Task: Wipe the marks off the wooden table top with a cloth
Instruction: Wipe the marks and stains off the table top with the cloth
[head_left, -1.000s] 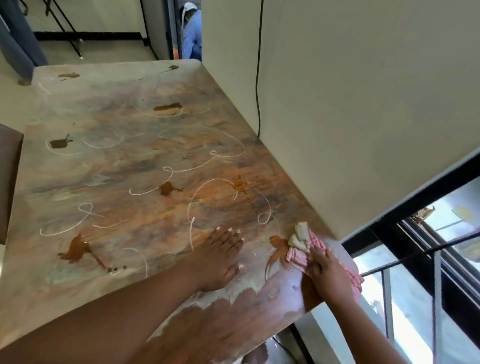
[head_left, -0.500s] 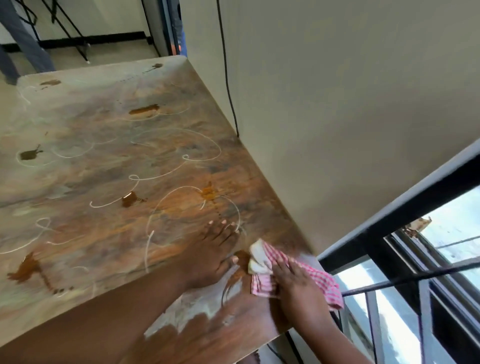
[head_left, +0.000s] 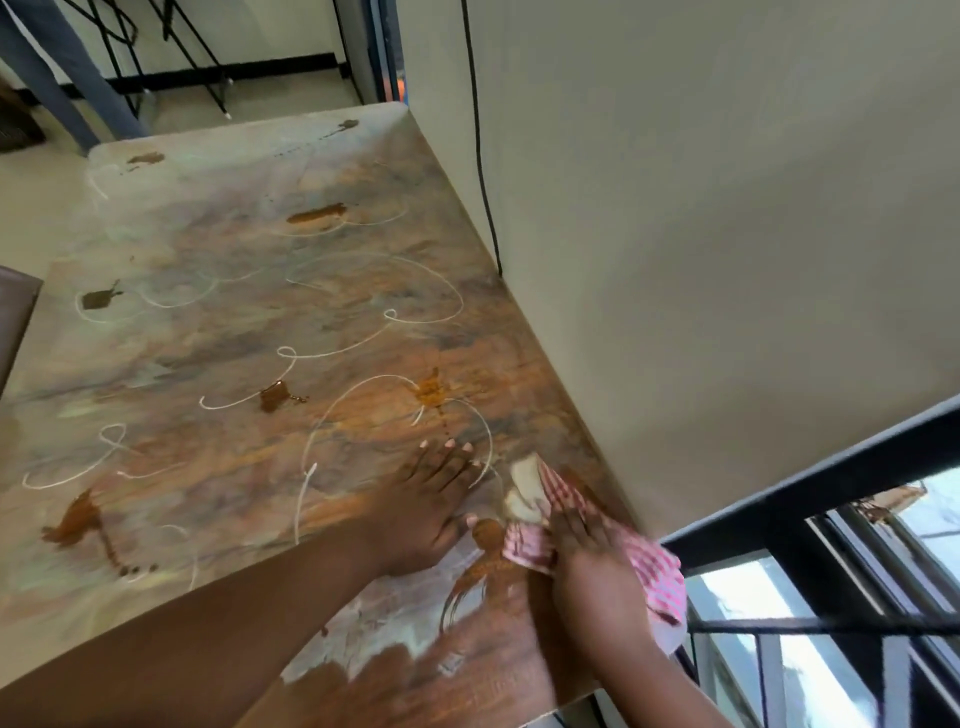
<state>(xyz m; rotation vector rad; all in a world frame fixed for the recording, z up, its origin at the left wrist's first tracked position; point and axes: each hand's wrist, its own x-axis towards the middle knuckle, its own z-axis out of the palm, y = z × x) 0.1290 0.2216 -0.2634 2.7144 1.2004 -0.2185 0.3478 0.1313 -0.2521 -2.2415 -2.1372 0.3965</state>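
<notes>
Right hand (head_left: 592, 566) presses cloth (head_left: 649, 566) – table's (head_left: 208, 234) wall-side edge.

I can read no text, label, brand, number or sign anywhere in my view. The white loops and curls on the worktop (head_left: 363, 332) are scribbled lines, not letters or digits. The checked cloth (head_left: 644, 566) carries a pattern only, with no lettering that I can make out.
</notes>
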